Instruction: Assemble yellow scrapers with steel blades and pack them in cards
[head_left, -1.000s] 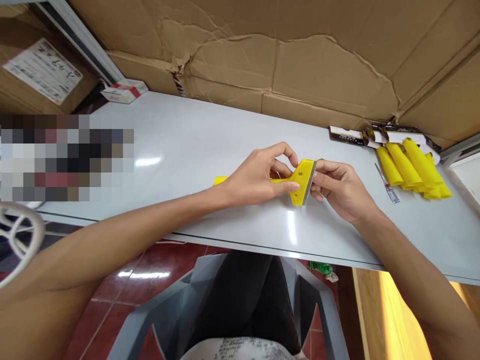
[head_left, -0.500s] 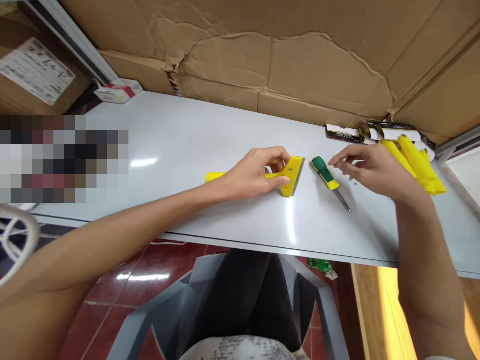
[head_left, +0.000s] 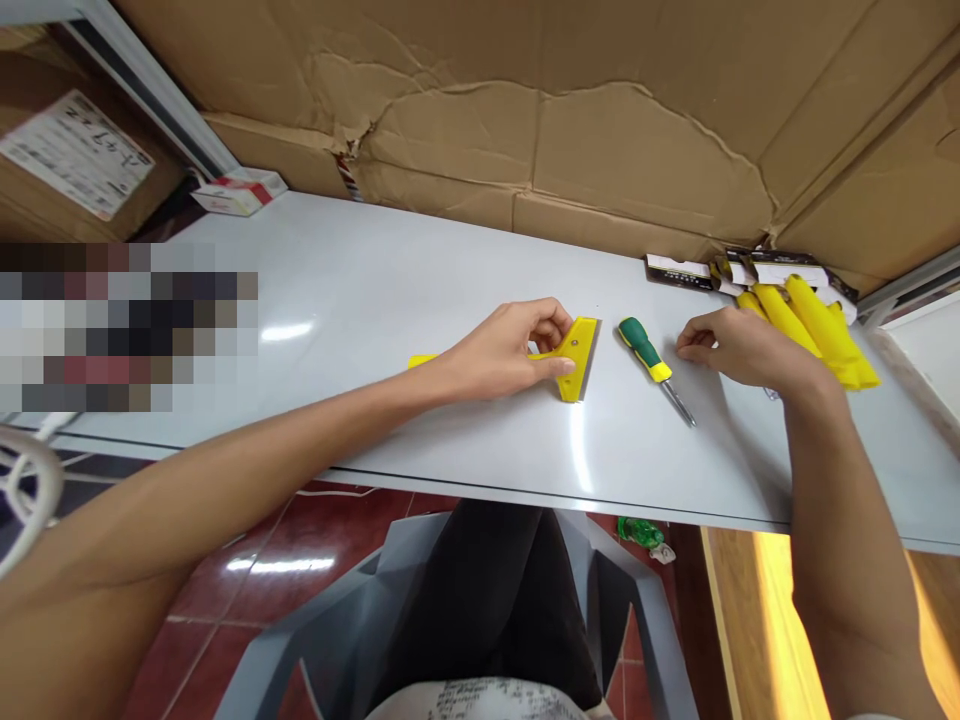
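Observation:
My left hand [head_left: 517,350] is closed around a yellow scraper [head_left: 579,350], its thumb on the head near a small screw. The metal blade along the head's edge points right, and the handle's end shows behind my wrist. A screwdriver [head_left: 643,347] with a green and yellow handle lies on the table between my hands, its tip toward me. Right of it, my right hand [head_left: 739,345] is low at the tabletop with thumb and fingertips pinched together. Whatever is between those fingertips is too small or hidden to make out.
Several yellow handles [head_left: 825,330] lie at the right, with black-and-white card packages [head_left: 679,272] behind them. Cardboard [head_left: 450,140] lines the back of the white table [head_left: 375,270]. At the back left are a small red-and-white box [head_left: 240,190] and a large carton [head_left: 45,200].
My right hand has come down to the table, its fingers drawn together over the spot where tiny metal parts lay. The left hand still holds the scraper, and the view has shifted slightly.

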